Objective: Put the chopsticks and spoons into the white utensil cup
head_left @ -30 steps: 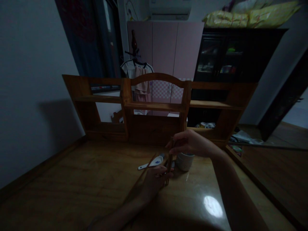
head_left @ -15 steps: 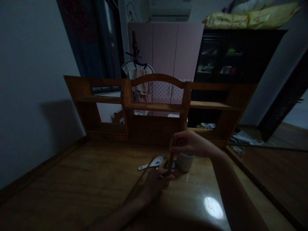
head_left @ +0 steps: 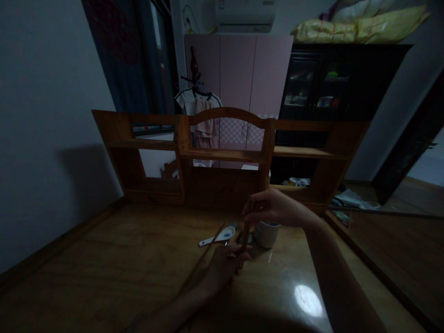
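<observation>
Wooden chopsticks [head_left: 246,233] stand nearly upright between my two hands. At their upper end, the fingers of my right hand [head_left: 275,207] are closed around them. Lower down, just above the table, my left hand [head_left: 222,268] grips the same chopsticks. A white cup [head_left: 266,235] stands on the table beneath my right hand. Left of the chopsticks lies a white soup spoon [head_left: 226,234] with a blue pattern in its bowl. A thin brown stick [head_left: 210,249] crosses its handle and runs toward my left forearm. Small dark items behind my left fingers are too dim to name.
The wooden table [head_left: 138,259] has a shelf unit [head_left: 227,155] along its back edge. A white wall [head_left: 52,138] rises at the left. Behind the shelf are a pink wardrobe [head_left: 237,69] and a dark cabinet [head_left: 354,78].
The tops of the chopsticks and my right fingertips have shifted very slightly left. My left hand keeps nearly the same place, and the cup and spoon stay where they were.
</observation>
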Motion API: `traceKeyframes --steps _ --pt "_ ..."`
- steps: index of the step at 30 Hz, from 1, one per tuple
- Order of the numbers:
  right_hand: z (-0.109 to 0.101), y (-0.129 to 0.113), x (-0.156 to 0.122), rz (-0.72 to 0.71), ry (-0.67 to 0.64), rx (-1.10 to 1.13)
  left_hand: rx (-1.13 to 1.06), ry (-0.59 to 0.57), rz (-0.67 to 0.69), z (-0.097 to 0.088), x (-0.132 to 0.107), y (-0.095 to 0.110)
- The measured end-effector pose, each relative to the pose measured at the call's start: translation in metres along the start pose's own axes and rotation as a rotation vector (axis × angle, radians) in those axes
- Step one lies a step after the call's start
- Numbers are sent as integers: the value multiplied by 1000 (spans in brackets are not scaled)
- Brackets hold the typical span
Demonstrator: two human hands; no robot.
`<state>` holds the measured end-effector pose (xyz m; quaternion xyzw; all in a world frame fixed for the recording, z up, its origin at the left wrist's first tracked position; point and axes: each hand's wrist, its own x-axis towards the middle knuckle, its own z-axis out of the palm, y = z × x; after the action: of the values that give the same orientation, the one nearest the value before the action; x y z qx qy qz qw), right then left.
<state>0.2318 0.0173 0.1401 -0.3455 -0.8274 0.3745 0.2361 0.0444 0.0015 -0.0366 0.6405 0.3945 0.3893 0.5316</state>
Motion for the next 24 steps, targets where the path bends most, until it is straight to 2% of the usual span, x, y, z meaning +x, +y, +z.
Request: traceKeyframes --steps 10,16,24 --pt "0 5 1 16 -16 -91 5 5 -23 1 -5 14" --pt "0 4 0 23 -36 -41 -30 1 -49 1 -6 13" --pt "0 2 -2 52 -6 -92 19 12 -51 1 0 0"
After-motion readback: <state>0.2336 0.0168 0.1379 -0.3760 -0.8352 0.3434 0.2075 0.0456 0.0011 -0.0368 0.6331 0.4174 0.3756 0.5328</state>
